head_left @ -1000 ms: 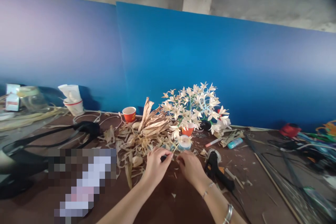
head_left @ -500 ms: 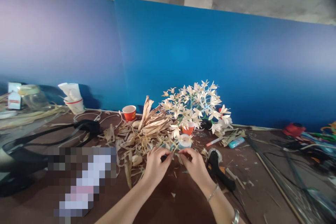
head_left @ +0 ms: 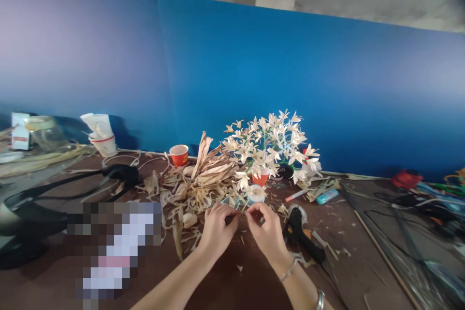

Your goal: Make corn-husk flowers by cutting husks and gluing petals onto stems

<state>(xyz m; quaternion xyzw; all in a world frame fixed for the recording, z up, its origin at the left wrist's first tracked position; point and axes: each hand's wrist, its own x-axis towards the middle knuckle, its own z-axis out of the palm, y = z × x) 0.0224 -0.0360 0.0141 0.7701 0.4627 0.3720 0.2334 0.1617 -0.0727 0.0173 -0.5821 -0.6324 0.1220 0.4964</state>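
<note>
Bare left hand (head_left: 219, 225): reaches in from the lower left, above the dark brown tabletop (head_left: 232, 278). Curls fingers inward; brings thumb and index finger almost together at the tips. Cannot tell whether the pinch closes fully, or on what: too small to read at the fingertips.

Bare right hand (head_left: 267, 232): reaches in from the lower right. Bends thumb and index finger into a ring, with a gap at its middle and the tips close together. Cannot tell what, if anything, lies between them. Faces the left hand, fingertips near the opposite fingertips. Wears a thin silver-coloured bracelet (head_left: 288, 271) at the wrist and a wider silver-coloured bangle (head_left: 320, 299) farther up the forearm.

Loose pile of pale tan dried husks (head_left: 201, 196): spreads beyond and to the left of the left hand. Includes long brown dried leaves, fanned upward at the back.

Round white roll with a light blue edge (head_left: 256, 193): lies just beyond the fingertips, in front of a small red-orange paper cup (head_left: 260, 178).

Bushy cluster of cream, star-shaped flowers on green stems (head_left: 257, 157): rises above that cup and partly covers it.

Black glue gun (head_left: 305, 243): lies near the right hand, on its right. Trails a black cord toward the lower edge.

Light blue packet (head_left: 327, 196): lies farther right.

Open red paper cup (head_left: 178, 156): stands upright behind the husks, near the tall blue panel (head_left: 254, 68).
</note>
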